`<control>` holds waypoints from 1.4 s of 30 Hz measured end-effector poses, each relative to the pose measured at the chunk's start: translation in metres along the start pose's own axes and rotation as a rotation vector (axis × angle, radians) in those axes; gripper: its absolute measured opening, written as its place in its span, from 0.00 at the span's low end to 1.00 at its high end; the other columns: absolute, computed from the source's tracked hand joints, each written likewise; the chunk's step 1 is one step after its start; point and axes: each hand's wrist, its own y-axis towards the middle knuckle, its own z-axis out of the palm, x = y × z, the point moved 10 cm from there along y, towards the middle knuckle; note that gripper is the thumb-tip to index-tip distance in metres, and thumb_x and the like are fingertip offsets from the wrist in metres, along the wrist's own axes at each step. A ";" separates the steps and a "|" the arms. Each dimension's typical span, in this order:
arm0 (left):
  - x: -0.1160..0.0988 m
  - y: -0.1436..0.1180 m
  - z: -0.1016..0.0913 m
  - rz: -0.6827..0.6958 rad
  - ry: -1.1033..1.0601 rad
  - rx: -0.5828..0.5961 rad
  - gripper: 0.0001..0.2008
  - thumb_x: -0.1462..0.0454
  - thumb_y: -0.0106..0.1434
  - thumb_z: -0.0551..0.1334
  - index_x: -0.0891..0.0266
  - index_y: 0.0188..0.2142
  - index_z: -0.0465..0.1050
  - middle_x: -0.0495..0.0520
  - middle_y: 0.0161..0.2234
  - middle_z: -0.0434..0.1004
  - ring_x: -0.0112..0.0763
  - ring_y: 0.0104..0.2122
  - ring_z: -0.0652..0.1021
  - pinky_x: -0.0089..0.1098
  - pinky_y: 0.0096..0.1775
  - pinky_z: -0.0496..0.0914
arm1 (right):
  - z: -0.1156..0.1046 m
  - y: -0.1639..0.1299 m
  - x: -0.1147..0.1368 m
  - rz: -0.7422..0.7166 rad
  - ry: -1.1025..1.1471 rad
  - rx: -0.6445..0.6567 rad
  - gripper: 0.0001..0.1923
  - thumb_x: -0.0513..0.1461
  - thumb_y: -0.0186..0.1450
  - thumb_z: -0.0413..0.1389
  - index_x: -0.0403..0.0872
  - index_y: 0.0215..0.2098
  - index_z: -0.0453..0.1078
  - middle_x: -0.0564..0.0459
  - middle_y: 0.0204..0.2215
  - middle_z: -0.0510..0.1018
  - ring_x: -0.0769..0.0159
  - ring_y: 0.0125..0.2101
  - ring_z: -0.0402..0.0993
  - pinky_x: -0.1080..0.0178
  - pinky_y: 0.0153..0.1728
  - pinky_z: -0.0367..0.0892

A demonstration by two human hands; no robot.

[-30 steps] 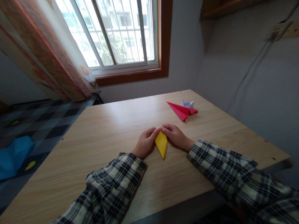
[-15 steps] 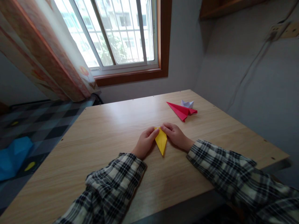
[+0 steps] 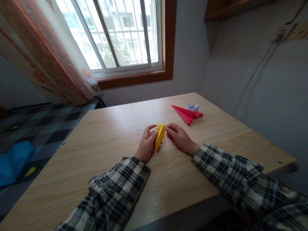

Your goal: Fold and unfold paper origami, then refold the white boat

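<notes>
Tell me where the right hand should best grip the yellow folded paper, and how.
Probably pinch the yellow folded paper near its broad upper end, the right hand coming from the right: the left hand holds the left edge, and the lower end tapers to a point.

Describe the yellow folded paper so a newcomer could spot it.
Find the wooden table below the window. There, the left hand grips the yellow folded paper, the right hand at its upper edge. Unlike the red plane and white boat beyond, it alone is held.
</notes>
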 end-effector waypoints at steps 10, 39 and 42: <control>-0.005 -0.003 0.007 0.061 0.002 0.036 0.15 0.61 0.61 0.62 0.53 0.43 0.57 0.44 0.29 0.72 0.25 0.24 0.73 0.24 0.24 0.67 | -0.002 0.002 -0.007 -0.007 0.027 -0.006 0.13 0.48 0.63 0.56 0.48 0.38 0.65 0.60 0.24 0.67 0.74 0.20 0.60 0.69 0.19 0.55; -0.004 0.003 0.007 0.116 0.071 0.079 0.14 0.58 0.56 0.68 0.62 0.37 0.70 0.50 0.33 0.75 0.26 0.31 0.74 0.28 0.33 0.68 | -0.006 0.002 -0.001 -0.024 0.024 -0.036 0.11 0.42 0.60 0.59 0.48 0.38 0.64 0.58 0.29 0.68 0.71 0.26 0.65 0.67 0.23 0.62; -0.004 0.003 0.006 0.112 0.058 0.074 0.13 0.58 0.56 0.68 0.63 0.37 0.71 0.51 0.33 0.75 0.27 0.31 0.74 0.28 0.32 0.68 | -0.007 0.002 -0.001 -0.021 0.010 -0.049 0.16 0.43 0.60 0.59 0.49 0.45 0.65 0.55 0.32 0.69 0.70 0.28 0.65 0.66 0.25 0.63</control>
